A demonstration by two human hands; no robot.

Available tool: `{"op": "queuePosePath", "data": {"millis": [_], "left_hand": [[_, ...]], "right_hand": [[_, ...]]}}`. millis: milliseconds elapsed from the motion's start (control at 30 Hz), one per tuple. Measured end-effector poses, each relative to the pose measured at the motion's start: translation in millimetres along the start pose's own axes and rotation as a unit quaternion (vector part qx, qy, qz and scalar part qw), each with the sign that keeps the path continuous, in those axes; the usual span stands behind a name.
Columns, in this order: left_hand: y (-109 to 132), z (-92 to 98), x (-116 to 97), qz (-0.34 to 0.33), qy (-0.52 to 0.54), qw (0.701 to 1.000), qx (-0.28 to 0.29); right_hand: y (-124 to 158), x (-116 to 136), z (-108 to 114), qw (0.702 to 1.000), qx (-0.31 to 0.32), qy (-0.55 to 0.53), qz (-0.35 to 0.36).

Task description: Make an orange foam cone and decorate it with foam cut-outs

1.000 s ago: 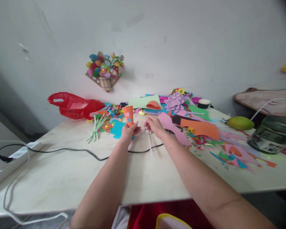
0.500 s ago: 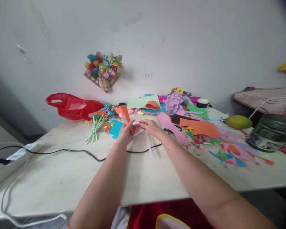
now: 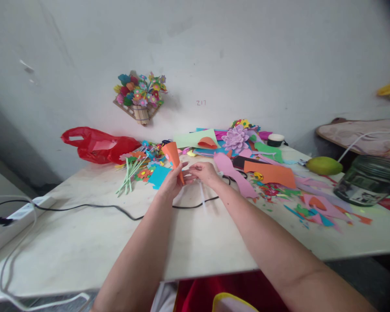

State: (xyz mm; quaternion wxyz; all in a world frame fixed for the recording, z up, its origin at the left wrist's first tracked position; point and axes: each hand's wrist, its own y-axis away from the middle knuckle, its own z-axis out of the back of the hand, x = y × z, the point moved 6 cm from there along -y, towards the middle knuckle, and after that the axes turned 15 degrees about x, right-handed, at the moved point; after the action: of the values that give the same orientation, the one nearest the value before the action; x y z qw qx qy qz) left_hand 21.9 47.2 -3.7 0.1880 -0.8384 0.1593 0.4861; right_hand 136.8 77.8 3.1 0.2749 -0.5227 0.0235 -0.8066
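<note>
My left hand (image 3: 171,181) is closed around an orange foam-sheet cone (image 3: 171,155), wide end up, with a pink shape stuck on its side. Close beside it, my right hand (image 3: 204,171) has its thumb and fingertips pinched together near the cone's narrow end; whatever lies between them is too small to make out. A whitish translucent stick (image 3: 203,197), perhaps a glue stick, shows below my right hand. Behind my left hand lies a blue sheet (image 3: 159,175), with orange foam flowers (image 3: 144,174) and pale green stems (image 3: 130,175) to its left.
A red plastic bag (image 3: 100,145) lies at the back left. A black cable (image 3: 110,206) crosses the table from a white power strip (image 3: 22,219). Foam scraps (image 3: 315,212), an orange sheet (image 3: 269,174), a purple flower (image 3: 235,138) and a glass jar (image 3: 368,180) occupy the right.
My right hand's fingers have drawn together into a pinch. The orange cone has shifted slightly to the right and turned a little in my left hand.
</note>
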Motion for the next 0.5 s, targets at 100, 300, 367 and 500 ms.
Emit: {"op": "queuePosePath", "data": {"millis": [100,300,367,500], "left_hand": [[0,-0.5,1,0.009,0.025,1.0,0.009],[2,0.2,0,0.026,0.043,0.999,0.003],[2,0.9,-1,0.029,0.039,0.999,0.004],[3,7.2,-5,0.027,0.026,0.999,-0.012]], "right_hand": [[2,6,3,0.999,-0.015,0.011,0.036],[12,30,14,0.983,-0.068,0.13,0.108],[13,31,19,0.982,-0.086,0.126,0.112],[12,21,37,0.987,-0.144,0.062,0.032]]}}
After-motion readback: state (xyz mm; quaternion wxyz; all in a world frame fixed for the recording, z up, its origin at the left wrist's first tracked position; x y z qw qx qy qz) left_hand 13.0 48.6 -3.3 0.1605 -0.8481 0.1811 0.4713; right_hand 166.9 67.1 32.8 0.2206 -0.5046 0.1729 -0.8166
